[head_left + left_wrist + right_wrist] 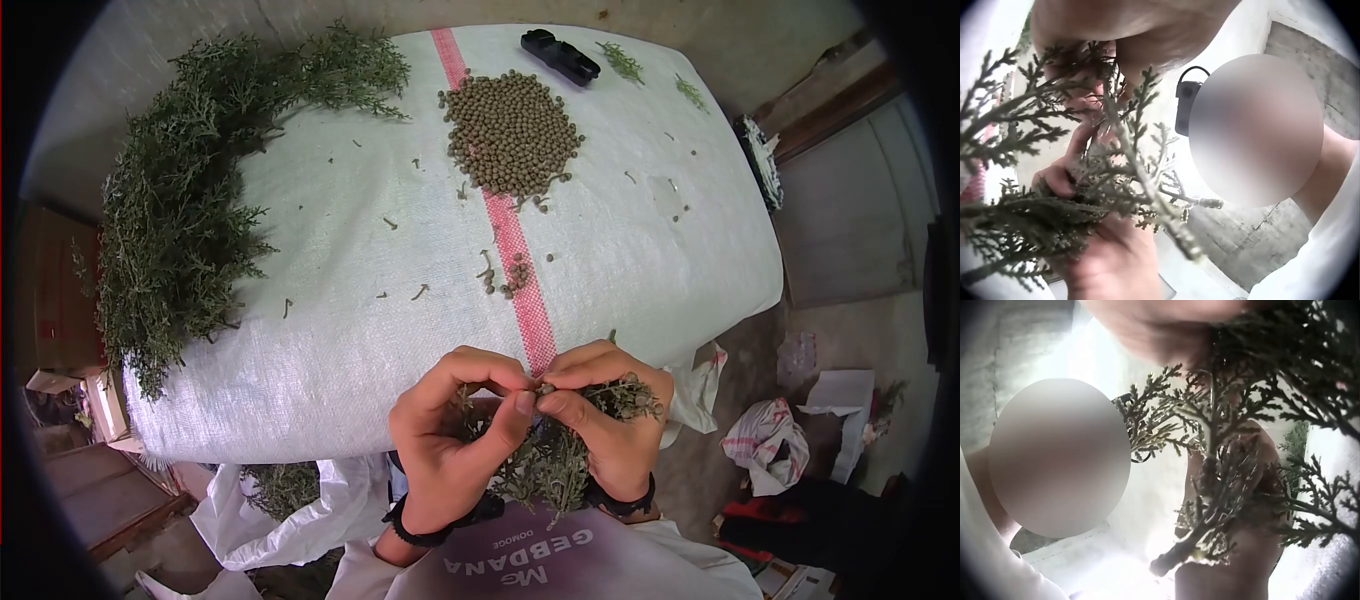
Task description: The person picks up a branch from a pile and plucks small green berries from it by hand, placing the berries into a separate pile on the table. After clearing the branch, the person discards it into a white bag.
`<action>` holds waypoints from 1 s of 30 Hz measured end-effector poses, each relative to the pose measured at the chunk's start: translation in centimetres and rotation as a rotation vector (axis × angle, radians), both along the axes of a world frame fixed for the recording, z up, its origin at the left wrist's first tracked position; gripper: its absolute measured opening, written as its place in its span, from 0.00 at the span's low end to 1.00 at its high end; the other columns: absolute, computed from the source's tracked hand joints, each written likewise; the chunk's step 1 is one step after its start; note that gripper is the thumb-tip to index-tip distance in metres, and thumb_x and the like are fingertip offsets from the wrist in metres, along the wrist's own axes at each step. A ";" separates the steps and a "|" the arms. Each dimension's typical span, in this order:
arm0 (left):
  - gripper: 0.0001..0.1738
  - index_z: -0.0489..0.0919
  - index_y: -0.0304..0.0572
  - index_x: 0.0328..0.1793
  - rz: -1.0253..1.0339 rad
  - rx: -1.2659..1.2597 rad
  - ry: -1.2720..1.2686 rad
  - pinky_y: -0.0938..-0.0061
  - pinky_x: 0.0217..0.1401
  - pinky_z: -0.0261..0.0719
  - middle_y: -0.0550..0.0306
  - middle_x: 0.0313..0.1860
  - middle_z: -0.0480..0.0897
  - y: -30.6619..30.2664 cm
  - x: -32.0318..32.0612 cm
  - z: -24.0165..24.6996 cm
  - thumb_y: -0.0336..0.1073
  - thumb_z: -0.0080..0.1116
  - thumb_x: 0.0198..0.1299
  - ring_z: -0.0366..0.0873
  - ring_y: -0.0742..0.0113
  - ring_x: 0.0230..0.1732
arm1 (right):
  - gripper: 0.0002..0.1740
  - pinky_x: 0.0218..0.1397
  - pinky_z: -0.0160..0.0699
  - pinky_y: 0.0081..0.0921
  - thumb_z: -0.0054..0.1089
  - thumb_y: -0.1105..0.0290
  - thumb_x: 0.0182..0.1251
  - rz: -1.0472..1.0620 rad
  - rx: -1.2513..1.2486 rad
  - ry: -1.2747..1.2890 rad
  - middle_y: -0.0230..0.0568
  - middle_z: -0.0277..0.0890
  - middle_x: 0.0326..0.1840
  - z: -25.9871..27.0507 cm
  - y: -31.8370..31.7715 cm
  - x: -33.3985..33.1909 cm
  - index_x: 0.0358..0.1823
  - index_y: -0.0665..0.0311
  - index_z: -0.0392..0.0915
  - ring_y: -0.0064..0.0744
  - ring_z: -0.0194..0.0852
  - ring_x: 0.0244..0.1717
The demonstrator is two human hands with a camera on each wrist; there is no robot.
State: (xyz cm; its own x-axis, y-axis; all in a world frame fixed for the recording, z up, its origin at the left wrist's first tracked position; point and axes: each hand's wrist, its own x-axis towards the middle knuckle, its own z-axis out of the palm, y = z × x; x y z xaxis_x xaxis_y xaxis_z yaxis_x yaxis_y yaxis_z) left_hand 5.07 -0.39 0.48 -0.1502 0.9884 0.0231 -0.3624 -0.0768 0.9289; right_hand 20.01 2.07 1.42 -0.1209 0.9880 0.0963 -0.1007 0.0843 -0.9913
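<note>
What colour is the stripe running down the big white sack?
The stripe is pinkish red, clearest in the head view.

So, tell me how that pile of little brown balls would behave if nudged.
The pile would probably spread, since its pieces look round and loose. Single balls might roll, as several lie apart from it. The sack beneath curves down at its edges, so they could run off.

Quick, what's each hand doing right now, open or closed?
Left hand: closed, fingers pinching at the conifer sprig.
Right hand: closed, holding the same conifer sprig.
</note>
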 end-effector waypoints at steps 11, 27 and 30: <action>0.07 0.81 0.33 0.41 -0.014 0.001 0.087 0.86 0.31 0.70 0.60 0.37 0.83 0.0 -0.7 0.0 0.17 0.64 0.59 0.75 0.83 0.32 | 0.09 0.44 0.80 0.23 0.75 0.84 0.55 -0.007 -0.028 -0.031 0.51 0.84 0.40 0.2 -0.4 -0.4 0.36 0.74 0.82 0.30 0.82 0.38; 0.06 0.81 0.30 0.38 -0.068 0.076 0.279 0.82 0.34 0.76 0.51 0.35 0.85 -0.1 -2.5 1.0 0.16 0.65 0.55 0.79 0.74 0.32 | 0.10 0.42 0.91 0.26 0.72 0.86 0.57 0.117 0.163 -0.069 0.52 0.85 0.40 0.2 0.1 0.0 0.40 0.72 0.86 0.34 0.88 0.37; 0.06 0.82 0.29 0.38 -0.069 0.108 0.326 0.82 0.33 0.76 0.51 0.35 0.85 0.0 -2.8 1.1 0.17 0.65 0.55 0.79 0.74 0.32 | 0.10 0.42 0.91 0.25 0.73 0.86 0.56 0.141 0.189 -0.073 0.52 0.86 0.40 0.2 0.2 -0.1 0.40 0.72 0.86 0.33 0.88 0.37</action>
